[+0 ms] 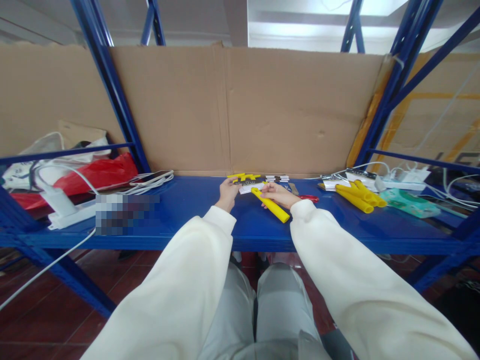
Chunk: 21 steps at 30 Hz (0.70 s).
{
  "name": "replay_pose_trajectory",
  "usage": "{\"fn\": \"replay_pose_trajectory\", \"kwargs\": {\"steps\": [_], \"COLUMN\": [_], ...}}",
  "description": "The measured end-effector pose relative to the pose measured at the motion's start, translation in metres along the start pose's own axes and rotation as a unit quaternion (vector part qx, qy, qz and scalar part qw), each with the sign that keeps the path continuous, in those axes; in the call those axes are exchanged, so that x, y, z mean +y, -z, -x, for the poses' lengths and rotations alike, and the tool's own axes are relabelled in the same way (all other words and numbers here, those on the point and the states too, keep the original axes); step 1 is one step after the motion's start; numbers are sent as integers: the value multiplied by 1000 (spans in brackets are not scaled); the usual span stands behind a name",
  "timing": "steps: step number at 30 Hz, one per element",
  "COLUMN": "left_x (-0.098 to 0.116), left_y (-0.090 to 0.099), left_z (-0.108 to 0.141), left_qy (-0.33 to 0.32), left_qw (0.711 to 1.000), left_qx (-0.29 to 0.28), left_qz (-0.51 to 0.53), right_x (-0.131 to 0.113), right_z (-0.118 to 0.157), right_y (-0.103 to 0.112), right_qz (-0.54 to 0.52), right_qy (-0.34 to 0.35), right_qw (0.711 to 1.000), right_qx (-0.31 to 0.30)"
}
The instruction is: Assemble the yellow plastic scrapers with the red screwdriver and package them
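My right hand [279, 195] is closed around the narrow end of a yellow handle-like tube [277, 209], whose thick end points toward me and to the right. The thin tip of the tube lies near a small packet [247, 188], white with a black strip. My left hand [227, 194] is closed at the left edge of that packet, its fingertips partly hidden. Just behind it are yellow cross-shaped pieces [243, 177]. A stack of white and black packets [276, 178] sits behind my right hand, and a red tool [309, 198] lies beside my right cuff.
On the blue shelf [195, 210], several yellow tubes [362, 196] lie at right near a green packet [408, 202] and cables. A white power strip [71, 215] and a red bag [101, 172] are at left. A cardboard sheet [285, 110] walls the back.
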State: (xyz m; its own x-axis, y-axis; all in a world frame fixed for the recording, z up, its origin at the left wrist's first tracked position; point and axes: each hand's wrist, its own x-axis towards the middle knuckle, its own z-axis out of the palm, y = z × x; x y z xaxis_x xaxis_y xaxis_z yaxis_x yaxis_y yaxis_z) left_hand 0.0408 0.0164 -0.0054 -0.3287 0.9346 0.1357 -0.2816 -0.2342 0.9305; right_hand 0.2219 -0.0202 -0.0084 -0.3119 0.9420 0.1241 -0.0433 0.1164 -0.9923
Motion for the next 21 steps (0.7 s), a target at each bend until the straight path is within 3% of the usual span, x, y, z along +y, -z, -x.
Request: {"fn": "replay_pose_trajectory", "kwargs": {"steps": [16,21], "left_x": [7,10], "left_y": [-2,-2], "left_z": [7,12], "left_qy": [39,37], "left_qw": [999,999], "left_qx": [7,-19], "left_qz": [-11,-2], "right_x": [-4,-4], "right_z": [4,3], "right_y": [-4,-3], "right_qz": [80,138], "right_qy": [38,29], "right_qw": [996,990], "right_qx": [4,-10]}}
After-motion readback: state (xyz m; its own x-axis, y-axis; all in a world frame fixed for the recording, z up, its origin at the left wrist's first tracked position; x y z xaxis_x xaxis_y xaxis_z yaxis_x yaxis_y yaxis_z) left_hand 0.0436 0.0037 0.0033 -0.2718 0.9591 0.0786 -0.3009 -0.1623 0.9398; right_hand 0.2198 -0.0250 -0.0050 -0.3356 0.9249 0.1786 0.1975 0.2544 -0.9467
